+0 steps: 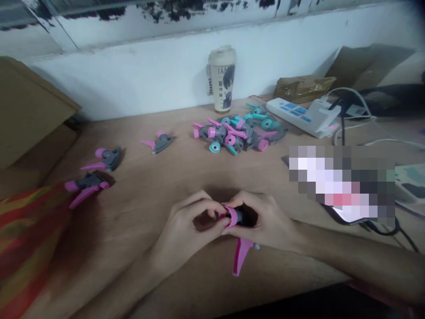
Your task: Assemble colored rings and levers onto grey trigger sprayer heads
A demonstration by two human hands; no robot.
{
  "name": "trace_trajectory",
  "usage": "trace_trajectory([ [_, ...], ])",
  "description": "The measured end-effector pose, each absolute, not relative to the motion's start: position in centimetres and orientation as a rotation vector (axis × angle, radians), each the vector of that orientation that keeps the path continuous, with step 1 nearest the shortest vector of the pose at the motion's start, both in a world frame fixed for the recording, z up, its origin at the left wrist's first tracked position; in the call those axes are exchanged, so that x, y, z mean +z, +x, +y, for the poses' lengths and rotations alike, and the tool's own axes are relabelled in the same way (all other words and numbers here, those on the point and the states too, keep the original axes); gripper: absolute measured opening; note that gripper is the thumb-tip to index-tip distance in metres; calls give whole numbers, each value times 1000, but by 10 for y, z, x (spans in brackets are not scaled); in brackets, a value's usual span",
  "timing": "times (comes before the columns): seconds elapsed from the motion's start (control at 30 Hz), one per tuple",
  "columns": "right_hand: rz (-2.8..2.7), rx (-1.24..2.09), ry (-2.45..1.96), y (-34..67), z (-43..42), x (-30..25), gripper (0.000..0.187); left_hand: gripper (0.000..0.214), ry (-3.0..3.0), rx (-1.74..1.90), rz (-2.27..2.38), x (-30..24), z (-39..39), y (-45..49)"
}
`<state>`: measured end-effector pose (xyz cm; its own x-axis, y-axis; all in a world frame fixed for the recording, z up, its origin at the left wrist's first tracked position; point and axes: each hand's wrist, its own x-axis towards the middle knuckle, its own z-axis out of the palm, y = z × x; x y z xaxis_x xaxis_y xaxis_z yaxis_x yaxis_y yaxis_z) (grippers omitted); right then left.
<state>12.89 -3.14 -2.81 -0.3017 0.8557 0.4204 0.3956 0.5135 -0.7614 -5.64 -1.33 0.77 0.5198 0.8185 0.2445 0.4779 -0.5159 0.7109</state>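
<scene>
Both my hands meet over the wooden table [159,177] near its front edge. My right hand [265,219] wraps round the dark grey body of a spray-trigger head [237,221], whose pink lever hangs down toward me. My left hand [191,221] pinches the pink nozzle cap at the head's front end with thumb and fingertips. A heap of pink, teal and grey trigger heads [239,130] lies farther back at the centre. Three finished-looking pink and grey heads [99,161] lie apart on the left.
A cream coffee cup [222,79] stands against the white wall. A white power strip [302,115] with cables sits at the back right, cardboard boxes [29,110] at the left, a blurred-out object at the right, colourful cloth [23,248] at the lower left.
</scene>
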Motion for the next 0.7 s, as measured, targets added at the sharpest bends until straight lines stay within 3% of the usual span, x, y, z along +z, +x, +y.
trace_trajectory([
  [0.33, -1932, 763, -1001, 132, -25, -20, 26, 17, 2224, 813, 875, 5, -17, -63],
  [0.5, -1971, 772, -1000, 133, -21, -22, 25, 14, 2235, 689, 871, 5, -10, -64],
  [0.7, -1890, 868, -988, 138, -12, -21, 31, 34, 2506, 665, 815, -1, -4, -74],
])
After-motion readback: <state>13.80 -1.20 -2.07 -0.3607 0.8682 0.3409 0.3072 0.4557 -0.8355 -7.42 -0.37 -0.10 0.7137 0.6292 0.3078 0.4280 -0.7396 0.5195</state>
